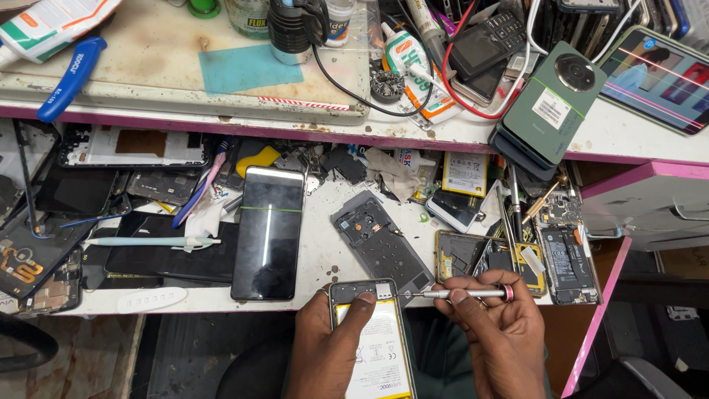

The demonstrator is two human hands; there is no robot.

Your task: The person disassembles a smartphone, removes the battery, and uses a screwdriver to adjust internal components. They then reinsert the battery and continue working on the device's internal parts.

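Note:
My left hand (325,347) grips an opened phone (373,340) from below, thumb across its top edge; the phone's back is off and a white and yellow battery shows. My right hand (502,332) holds a silver screwdriver (458,293) level, its thin tip touching the phone's upper right corner. Both hands are at the front edge of the lower shelf (325,244).
On the shelf lie a black-screened phone (268,233), a grey back cover (380,244), a white-blue stylus (148,241), opened phones (565,255) and loose parts. Above, the bench (613,137) carries a green phone stack (546,103), a lit cracked phone (657,77), glue tubes, a mat (170,66).

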